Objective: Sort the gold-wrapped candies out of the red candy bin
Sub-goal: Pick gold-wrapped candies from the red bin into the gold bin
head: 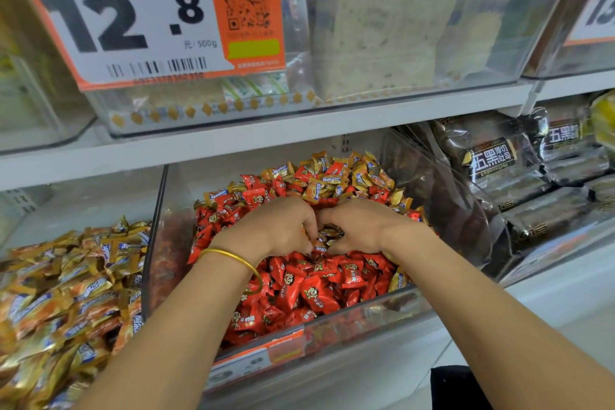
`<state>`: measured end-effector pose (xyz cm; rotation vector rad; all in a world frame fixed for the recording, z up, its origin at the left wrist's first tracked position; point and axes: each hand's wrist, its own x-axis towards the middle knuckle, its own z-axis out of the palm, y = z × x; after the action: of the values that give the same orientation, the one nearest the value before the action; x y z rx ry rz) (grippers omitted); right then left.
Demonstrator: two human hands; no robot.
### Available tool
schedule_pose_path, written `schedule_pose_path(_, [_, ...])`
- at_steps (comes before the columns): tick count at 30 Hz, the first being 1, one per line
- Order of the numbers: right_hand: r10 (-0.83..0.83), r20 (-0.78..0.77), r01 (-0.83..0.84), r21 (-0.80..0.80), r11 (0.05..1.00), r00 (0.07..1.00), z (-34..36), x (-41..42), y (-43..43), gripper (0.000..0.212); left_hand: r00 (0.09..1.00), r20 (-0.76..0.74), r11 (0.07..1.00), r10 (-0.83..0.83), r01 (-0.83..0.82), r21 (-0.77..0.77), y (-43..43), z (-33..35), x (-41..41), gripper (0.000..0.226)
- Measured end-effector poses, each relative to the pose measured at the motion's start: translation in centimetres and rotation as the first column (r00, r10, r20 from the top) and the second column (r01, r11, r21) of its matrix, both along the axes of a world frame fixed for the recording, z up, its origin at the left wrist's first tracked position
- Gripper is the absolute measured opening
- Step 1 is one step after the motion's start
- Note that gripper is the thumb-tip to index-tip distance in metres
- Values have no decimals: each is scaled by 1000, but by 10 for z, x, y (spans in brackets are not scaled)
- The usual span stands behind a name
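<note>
A clear plastic bin (349, 316) on the lower shelf holds a heap of red-wrapped candies (319, 289). Gold-wrapped candies (336, 176) lie mixed in at the back of the heap and along its right edge. My left hand (279, 226) and my right hand (359, 226) meet in the middle of the bin, palms down and fingers curled inward. Between them they cup a small cluster of gold-wrapped candies (327, 236). A gold bangle (239, 261) sits on my left wrist.
To the left, a neighbouring bin (66, 293) is filled with gold-wrapped candies. On the right lie dark packaged loaves (519, 176). An upper shelf (266, 136) with clear bins and a large price sign (133, 17) overhangs the candy bin.
</note>
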<state>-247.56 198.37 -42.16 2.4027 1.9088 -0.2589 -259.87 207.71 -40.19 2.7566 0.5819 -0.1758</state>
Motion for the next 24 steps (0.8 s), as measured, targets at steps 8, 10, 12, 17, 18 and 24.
schedule_pose_path(8, [20,-60,-14,98,995,998,-4,2,-2,39,998,-60,998,-33,36,52,0,-2,0,31])
schedule_pose_path(10, [19,-62,-9,148,989,998,-4,0,-4,30,999,-31,998,-28,30,63,-1,-3,-1,23])
schedule_pose_path(12, [19,-119,4,184,983,993,-1,1,-7,18,1000,16,997,-20,19,77,-3,-5,-1,12])
schedule_pose_path(17, [43,-511,191,396,898,859,12,15,-24,8,994,112,1000,-1,-1,23,0,-3,-3,7])
schedule_pose_path(18, [58,-585,247,428,870,809,15,17,-28,7,992,126,1000,0,0,3,2,-1,-4,9])
schedule_pose_path(24, [-24,-886,561,272,782,463,16,17,-42,7,982,191,988,-3,33,-153,5,8,-12,16])
